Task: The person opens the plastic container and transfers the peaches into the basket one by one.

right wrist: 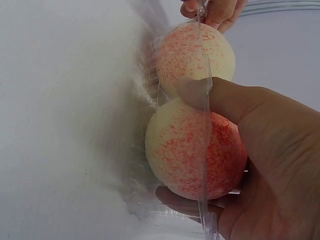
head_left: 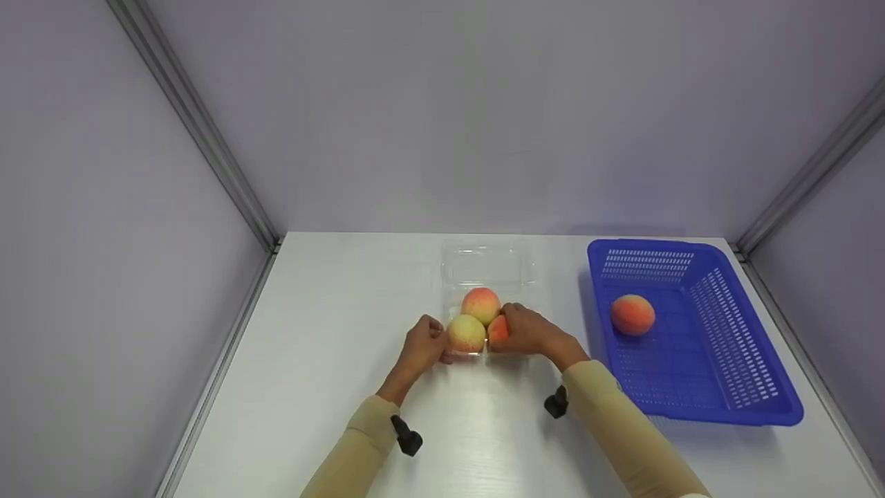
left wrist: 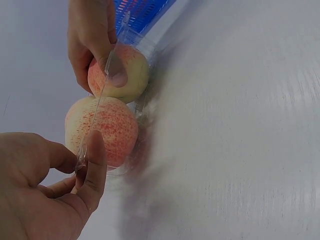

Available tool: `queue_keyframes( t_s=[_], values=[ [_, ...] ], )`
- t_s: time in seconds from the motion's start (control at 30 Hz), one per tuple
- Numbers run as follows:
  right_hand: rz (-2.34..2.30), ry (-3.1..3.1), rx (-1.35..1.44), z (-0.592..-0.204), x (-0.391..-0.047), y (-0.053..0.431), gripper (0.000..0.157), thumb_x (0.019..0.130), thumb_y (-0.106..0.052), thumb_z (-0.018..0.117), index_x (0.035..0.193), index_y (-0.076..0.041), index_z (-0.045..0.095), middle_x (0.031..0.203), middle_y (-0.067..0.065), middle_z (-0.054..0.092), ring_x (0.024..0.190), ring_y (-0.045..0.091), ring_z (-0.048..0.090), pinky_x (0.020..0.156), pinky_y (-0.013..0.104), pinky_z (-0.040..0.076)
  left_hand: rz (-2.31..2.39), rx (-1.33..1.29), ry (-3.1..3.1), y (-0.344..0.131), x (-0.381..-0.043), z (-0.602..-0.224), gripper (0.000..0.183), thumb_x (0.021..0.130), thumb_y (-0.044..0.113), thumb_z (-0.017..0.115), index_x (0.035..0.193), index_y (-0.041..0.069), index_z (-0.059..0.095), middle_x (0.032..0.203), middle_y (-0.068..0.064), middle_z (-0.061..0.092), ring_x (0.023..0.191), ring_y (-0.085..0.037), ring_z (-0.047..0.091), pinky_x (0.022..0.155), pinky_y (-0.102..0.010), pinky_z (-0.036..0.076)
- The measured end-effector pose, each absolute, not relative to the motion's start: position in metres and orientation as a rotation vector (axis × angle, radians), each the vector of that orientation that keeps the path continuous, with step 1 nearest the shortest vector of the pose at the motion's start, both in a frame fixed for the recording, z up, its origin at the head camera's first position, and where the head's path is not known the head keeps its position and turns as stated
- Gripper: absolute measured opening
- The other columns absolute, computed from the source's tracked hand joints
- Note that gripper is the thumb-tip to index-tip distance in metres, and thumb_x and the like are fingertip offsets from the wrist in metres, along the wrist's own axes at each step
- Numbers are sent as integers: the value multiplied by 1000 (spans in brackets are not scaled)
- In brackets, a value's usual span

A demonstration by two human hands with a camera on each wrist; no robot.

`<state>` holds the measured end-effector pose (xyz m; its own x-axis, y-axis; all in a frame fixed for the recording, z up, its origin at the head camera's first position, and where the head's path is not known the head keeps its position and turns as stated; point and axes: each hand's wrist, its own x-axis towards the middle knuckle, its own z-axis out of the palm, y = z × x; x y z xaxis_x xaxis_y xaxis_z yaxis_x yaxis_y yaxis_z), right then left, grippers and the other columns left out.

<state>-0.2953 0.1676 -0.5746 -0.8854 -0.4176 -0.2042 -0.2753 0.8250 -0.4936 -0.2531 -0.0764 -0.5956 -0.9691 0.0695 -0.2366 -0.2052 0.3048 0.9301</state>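
Observation:
A clear plastic clamshell box (head_left: 486,354) stands on the white table with its lid (head_left: 486,265) folded open toward the wall. Three peaches sit in it: a back peach (head_left: 480,304), a yellowish front-left peach (head_left: 465,335) and a redder front-right peach (right wrist: 192,150). My left hand (head_left: 423,344) pinches the box's rim at the left front corner, thumb outside, beside the yellowish peach. With thumb and fingers around it, my right hand (head_left: 534,333) holds the front-right peach inside the box; the thumb shows through the plastic wall in the right wrist view.
On the right side of the table stands a blue perforated basket (head_left: 698,415). One more peach (head_left: 632,315) lies inside it, near its left wall. Pale panels (head_left: 442,124) with grey metal corner posts (head_left: 200,124) enclose the table at the back and sides.

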Motion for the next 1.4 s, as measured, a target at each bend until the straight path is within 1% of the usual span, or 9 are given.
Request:
queue_keyframes(
  t_s=[0.13, 0.43, 0.7, 0.9, 1.03, 1.2, 1.4],
  values=[
    [-679, 2702, -523, -575, -295, 168, 69, 83, -42, 84, 130, -2, 55, 119, 15, 64, 108, 33, 65, 102, 52, 56, 1720, -118, 2341, -77, -253, -596, 14, 108, 12, 57, 113, 1, 51, 90, -11, 64, 64, -15, 72, 67, -35, 66],
    [-674, 2708, -517, -577, -294, 167, 73, 83, -43, 84, 133, 1, 54, 123, 20, 62, 110, 36, 65, 104, 55, 55, 1690, -137, 2357, -76, -253, -595, 15, 108, 13, 57, 115, 0, 52, 96, -13, 65, 64, -14, 71, 70, -39, 66],
    [-647, 2711, -487, -579, -297, 165, 70, 83, -42, 79, 135, -3, 53, 126, 18, 60, 114, 35, 64, 103, 53, 55, 1731, -142, 2325, -75, -252, -592, 11, 106, 7, 55, 114, 0, 52, 91, -12, 62, 70, -19, 71, 67, -33, 66],
    [-650, 2723, -499, -581, -298, 166, 68, 81, -41, 81, 131, -2, 54, 124, 19, 61, 112, 37, 64, 103, 55, 55, 1732, -155, 2329, -74, -253, -592, 10, 105, 6, 55, 112, 0, 52, 93, -12, 60, 74, -23, 74, 66, -32, 65],
    [-661, 2726, -509, -581, -299, 165, 68, 81, -40, 82, 128, -1, 53, 120, 19, 64, 109, 36, 65, 102, 53, 56, 1728, -166, 2329, -74, -253, -592, 10, 105, 6, 55, 113, 0, 52, 93, -12, 61, 75, -24, 74, 68, -34, 66],
    [-676, 2745, -532, -581, -299, 165, 65, 80, -39, 84, 123, -1, 55, 108, 15, 67, 101, 32, 67, 96, 50, 58, 1726, -169, 2328, -74, -253, -592, 11, 106, 7, 55, 113, 0, 52, 93, -12, 61, 74, -24, 76, 70, -37, 67],
    [-698, 2747, -530, -580, -299, 164, 61, 79, -37, 85, 120, -4, 56, 102, 9, 66, 94, 28, 64, 90, 47, 58, 1722, -169, 2333, -74, -253, -591, 11, 106, 8, 56, 113, 0, 52, 93, -12, 62, 72, -22, 75, 70, -37, 67]
  ],
)
